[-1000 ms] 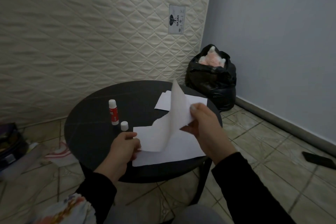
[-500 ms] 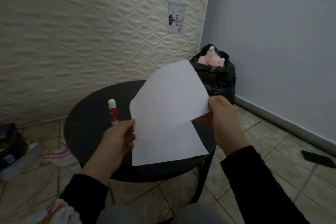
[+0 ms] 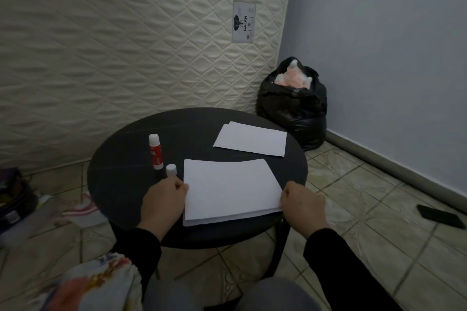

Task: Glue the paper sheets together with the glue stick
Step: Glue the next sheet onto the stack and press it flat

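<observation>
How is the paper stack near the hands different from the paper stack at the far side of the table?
The near paper stack is touched by both hands, the left hand and the right hand; the far paper stack lies untouched. The near stack looks larger in the picture and sits at the table's front edge; the far stack sits toward the back right. Both are white, flat, and show slightly offset sheet edges.

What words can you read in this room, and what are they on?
"GAJAH": printed sideways, beside a dark logo, on the white label sewn to the quilted mattress.
The smaller print on that label is too small to read.
The red wrap of the glue stick has white marks, too blurred to read.
The paper sheets show no writing.
</observation>
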